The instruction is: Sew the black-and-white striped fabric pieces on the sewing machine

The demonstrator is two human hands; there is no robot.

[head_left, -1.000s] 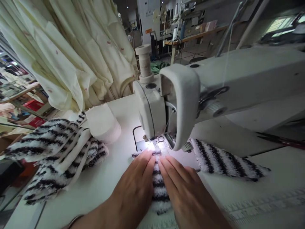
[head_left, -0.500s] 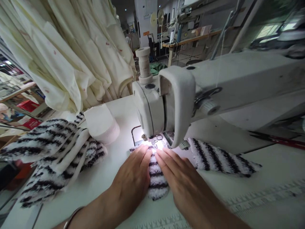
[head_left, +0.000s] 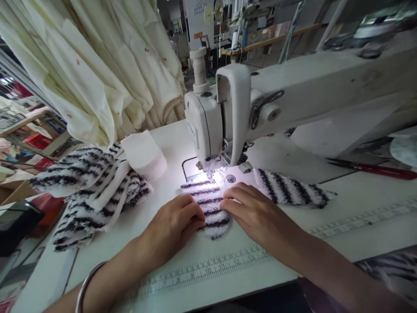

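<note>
A black-and-white striped plush fabric piece (head_left: 211, 208) lies flat under the lit needle area of a white sewing machine (head_left: 203, 126). My left hand (head_left: 177, 221) pinches its left edge, fingers curled and thumb near the lower side. On the opposite edge my right hand (head_left: 250, 204) has thumb and fingertips closed on the cloth, just below the machine's presser foot (head_left: 211, 176). Another striped plush piece (head_left: 289, 189) rests to the right of the needle. The fabric's far edge reaches the presser foot.
Left of the machine sit a heap of striped plush pieces (head_left: 87, 187) and a stack of white cut pieces (head_left: 145, 156). Cream cloth (head_left: 97, 74) hangs behind. Red-handled scissors (head_left: 374, 168) lie at right; a ruler scale (head_left: 208, 271) runs along the front.
Both hands have drawn back from the needle, from lying flat on the fabric to pinching its sides. More of the striped piece shows. The camera view has shifted slightly.
</note>
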